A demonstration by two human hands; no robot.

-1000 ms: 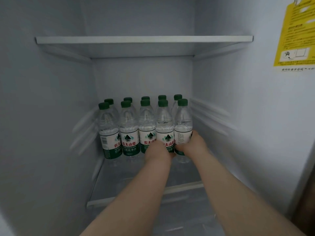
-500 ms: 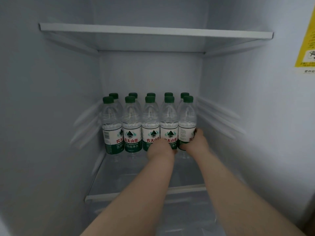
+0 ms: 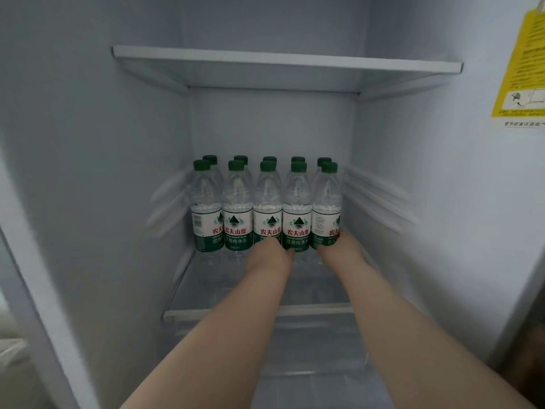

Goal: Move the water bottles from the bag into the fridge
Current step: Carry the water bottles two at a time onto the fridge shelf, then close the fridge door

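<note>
Water bottles [image 3: 267, 205] upright, caps up; hands [image 3: 271, 252] at front row.

Ten clear water bottles [image 3: 267, 208], green caps, white-green labels, upright in two rows of five, touching, at far end of fridge [image 3: 88, 172] glass shelf [image 3: 206, 293].

Pale grey-white walls, even soft light; yellow warning sticker [image 3: 523, 63] upper right; white shelf [image 3: 283, 59] above.
</note>
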